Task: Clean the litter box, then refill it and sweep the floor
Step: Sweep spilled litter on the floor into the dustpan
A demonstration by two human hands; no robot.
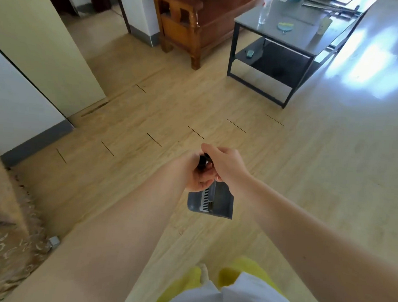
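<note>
I judge this the sweeping step: both my hands meet on one dark handle, left hand [198,173] curled round it in a closed grip, right hand [224,164] wrapped over its top. One grey dustpan [210,202] hangs below them above the wooden floor [306,167]. No litter box is in view. Next I should lower the pan flat.

dustpan [210,202] below hands [212,168], table [296,38] ahead right
</note>
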